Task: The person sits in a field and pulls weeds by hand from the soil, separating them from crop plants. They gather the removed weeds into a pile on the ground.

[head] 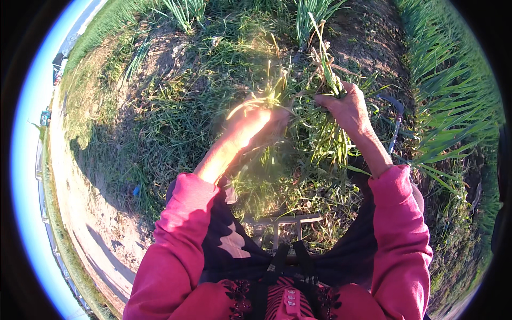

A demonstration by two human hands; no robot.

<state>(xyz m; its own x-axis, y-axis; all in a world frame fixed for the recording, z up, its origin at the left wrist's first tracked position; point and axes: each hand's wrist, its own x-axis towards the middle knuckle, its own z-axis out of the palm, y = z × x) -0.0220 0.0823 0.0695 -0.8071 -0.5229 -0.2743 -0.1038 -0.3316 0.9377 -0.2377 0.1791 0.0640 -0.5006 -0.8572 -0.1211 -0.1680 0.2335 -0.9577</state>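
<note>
My right hand (349, 105) is closed around a bunch of grass (332, 138), whose green blades hang below the fist and whose pale dry stems stick up above it. My left hand (262, 118), partly blurred and in bright sun, grips some yellowish grass stems (270, 98); its fingertips are hidden. Both hands are above the weedy ground, a short gap apart. To the right of my right forearm a sickle (396, 124) with a curved blade lies among the plants.
Green onion plants (314, 18) stand ahead, with a dense row of them (444, 88) along the right. Cut grass (176, 120) covers the ground leftward, beside a pale dirt path (80, 192). A low metal frame (298, 220) sits between my legs. A small blue scrap (137, 190) lies left.
</note>
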